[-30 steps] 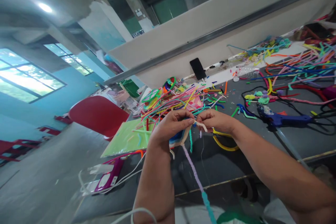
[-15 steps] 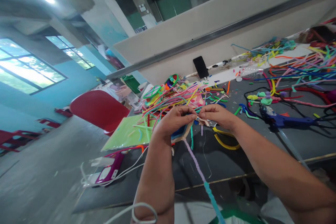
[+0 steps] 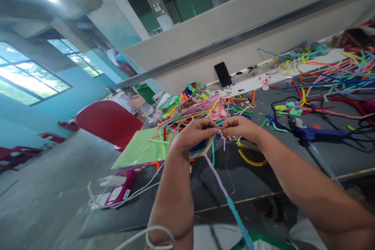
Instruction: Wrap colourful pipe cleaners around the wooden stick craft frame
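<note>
- Along my bottom edge, one white cable [image 3: 155, 228] crosses before the left forearm, and one twisted fuzzy cord, lilac then turquoise [image 3: 233, 206], runs out of frame.
- Above the dark grey tabletop [image 3: 252, 181], my two bare hands meet. The left hand [image 3: 195, 136] grips one flat blue piece edged in cream [image 3: 208, 147], partly hidden behind its wrist; the cord's upper end meets this edge. The right hand [image 3: 239, 128] pinches the piece's pale end in a narrow grip, its strands too small for me to separate.
- Just beyond, one yellow curved loop [image 3: 252, 159] is partly covered by the right hand; one blue glue gun [image 3: 325, 134] lies further right, one purple-and-white box [image 3: 121, 191] at left.
- Further off, I count two heaps of coloured fuzzy strips, one central [image 3: 190, 114], one at right [image 3: 342, 72], their strands too tangled to number.
- Beyond, one red chair [image 3: 107, 123], one black phone [image 3: 223, 75] leaning on the pale partition [image 3: 243, 23], and two windows [image 3: 26, 74].
</note>
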Available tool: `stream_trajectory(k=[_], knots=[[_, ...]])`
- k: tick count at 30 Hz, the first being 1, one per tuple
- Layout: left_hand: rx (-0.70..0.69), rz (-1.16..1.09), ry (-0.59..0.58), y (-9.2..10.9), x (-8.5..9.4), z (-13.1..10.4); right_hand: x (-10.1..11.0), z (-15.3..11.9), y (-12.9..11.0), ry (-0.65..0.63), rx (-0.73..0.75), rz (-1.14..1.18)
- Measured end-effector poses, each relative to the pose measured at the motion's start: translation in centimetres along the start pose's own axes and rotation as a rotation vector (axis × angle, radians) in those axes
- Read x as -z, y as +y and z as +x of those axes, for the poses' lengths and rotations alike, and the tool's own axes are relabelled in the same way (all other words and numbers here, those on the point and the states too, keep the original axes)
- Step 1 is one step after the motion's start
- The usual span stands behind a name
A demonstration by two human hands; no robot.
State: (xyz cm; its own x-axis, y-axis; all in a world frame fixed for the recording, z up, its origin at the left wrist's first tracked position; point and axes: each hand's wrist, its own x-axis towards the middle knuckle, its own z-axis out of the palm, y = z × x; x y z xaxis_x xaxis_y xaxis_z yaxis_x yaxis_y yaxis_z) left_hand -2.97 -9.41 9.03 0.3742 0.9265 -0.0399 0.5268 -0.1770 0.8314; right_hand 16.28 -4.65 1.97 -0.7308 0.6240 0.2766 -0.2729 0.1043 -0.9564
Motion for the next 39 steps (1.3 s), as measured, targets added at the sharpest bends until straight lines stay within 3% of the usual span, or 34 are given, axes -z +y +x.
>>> stream_trajectory(k=[10,18,32,39], knots=[[0.039,0.022,0.032,-0.23,0.27,-0.14,-0.46,0.03,-0.55,0.022,-0.101,-0.025],[0.075,0.028,0.043,-0.08,0.17,-0.21,-0.14,-0.16,-0.48,-0.049,-0.094,0.012],[0.019,0.049,0.015,-0.63,0.37,0.11,0.18,0.11,0.16,-0.057,-0.054,-0.071],[0.042,0.102,-0.014,0.24,0.18,-0.27,-0.06,-0.04,-0.26,0.016,-0.107,-0.087]])
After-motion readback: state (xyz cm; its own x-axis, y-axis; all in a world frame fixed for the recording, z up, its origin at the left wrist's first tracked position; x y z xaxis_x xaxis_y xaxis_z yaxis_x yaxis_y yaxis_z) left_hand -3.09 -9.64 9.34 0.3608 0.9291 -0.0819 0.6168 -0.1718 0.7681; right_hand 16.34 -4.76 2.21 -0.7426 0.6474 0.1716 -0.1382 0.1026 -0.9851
